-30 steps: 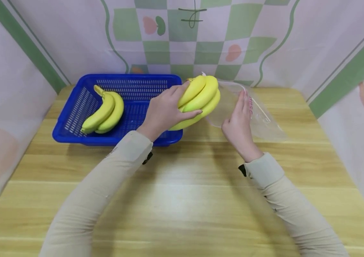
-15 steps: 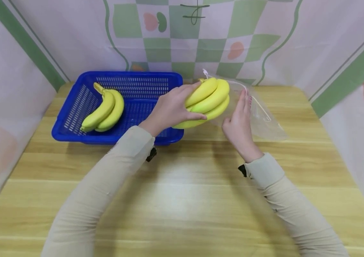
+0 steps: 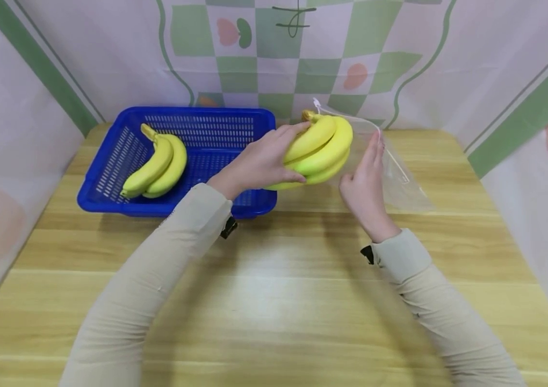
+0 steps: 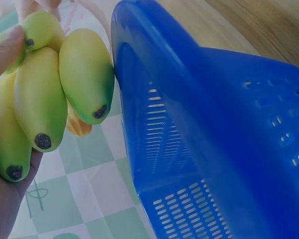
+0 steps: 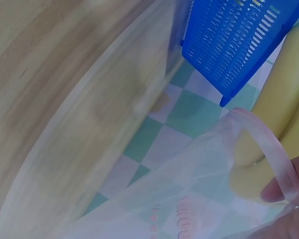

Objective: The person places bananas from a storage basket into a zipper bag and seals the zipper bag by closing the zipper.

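My left hand (image 3: 261, 161) grips a bunch of yellow bananas (image 3: 324, 153), holding it up past the basket's right end. In the left wrist view the greenish, dark-tipped ends of the bunch (image 4: 40, 99) face the camera, fingers around its side. A clear plastic slider zip bag (image 3: 406, 191) with pink print is spread out at the right. My right hand (image 3: 366, 188) pinches the bag's rim and holds its mouth apart. Through the right wrist view the bananas (image 5: 284, 89) overlap the bag's mouth, partly seen behind the clear film (image 5: 189, 174).
A blue slotted plastic basket (image 3: 105, 206) stands at the back left of the wooden table (image 3: 274, 317). Inside it lies a smaller bunch of bananas (image 3: 158, 166). Behind the table hangs a green-and-white checked cloth (image 3: 276, 75).
My left hand has carried the bananas rightward, away from the basket and up to the bag's mouth. My right hand has shifted slightly right along with the rim.
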The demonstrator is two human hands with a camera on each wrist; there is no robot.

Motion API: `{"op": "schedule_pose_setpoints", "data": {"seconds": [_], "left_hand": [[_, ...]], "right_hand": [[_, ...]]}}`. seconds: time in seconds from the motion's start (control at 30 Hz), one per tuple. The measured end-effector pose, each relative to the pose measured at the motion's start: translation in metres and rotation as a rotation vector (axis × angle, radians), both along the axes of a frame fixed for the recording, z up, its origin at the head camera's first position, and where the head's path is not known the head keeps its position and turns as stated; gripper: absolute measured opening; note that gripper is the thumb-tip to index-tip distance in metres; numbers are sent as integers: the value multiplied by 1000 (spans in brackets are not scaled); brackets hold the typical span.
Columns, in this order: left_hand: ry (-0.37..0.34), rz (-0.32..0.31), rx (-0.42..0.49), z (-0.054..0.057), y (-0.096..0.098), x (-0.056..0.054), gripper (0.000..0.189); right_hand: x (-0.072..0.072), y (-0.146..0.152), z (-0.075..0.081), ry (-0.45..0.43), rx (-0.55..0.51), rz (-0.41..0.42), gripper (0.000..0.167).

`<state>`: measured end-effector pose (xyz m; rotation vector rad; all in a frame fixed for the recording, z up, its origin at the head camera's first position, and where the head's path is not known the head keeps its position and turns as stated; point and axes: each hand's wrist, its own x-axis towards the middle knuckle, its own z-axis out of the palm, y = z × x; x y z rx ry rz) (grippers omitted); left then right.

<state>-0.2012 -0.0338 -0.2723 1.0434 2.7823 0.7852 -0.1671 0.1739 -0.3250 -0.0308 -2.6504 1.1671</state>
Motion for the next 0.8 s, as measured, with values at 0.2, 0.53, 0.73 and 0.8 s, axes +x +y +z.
{"op": "schedule_pose_setpoints", "data": {"seconds": [0.2,0.53,0.73,0.8], "left_hand": [[-10,-35,2,-1,2,1,89],[186,-18,-169,-2,2,2,83],[134,-60,-140,-3,4,2,82],[104,-74,-129,-2,5,3,81]], "right_hand": [[1,1,1,12,-6,-35,93],[2,-1,0,3,-21,-6,91],[2,-2,-1,16,-21,23,92],[1,-3,-1,31,-22,30,92]]}}
